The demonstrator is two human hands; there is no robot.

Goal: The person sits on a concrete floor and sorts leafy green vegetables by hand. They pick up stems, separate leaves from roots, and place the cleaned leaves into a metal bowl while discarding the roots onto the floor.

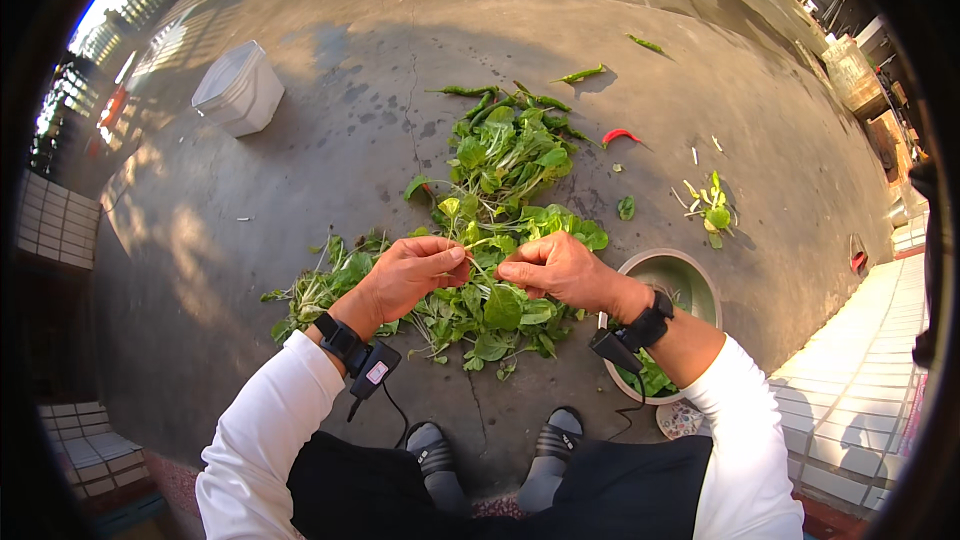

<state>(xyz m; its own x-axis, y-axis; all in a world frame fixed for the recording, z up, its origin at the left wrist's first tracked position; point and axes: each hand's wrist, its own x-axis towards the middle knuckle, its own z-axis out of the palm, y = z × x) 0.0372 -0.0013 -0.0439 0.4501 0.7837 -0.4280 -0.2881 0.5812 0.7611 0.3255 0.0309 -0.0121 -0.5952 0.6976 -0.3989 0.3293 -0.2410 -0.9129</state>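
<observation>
My left hand pinches the stem of a leafy green between thumb and fingers; its broad leaf hangs down to the right. Close beside it, my right hand has thumb and fingertips drawn together near that stem. Whether it grips anything is too small to tell. Below both hands spreads a loose pile of leafy greens on the concrete floor. A further heap of greens lies beyond, and more with tangled stems are at the left. Under my right forearm stands a round basin with some leaves inside.
Several green chili peppers lie behind the greens, with a red chili pepper nearby. Trimmed scraps lie on the right. A white plastic bucket stands at far left. My sandalled feet rest below the pile; a tiled ledge borders the right.
</observation>
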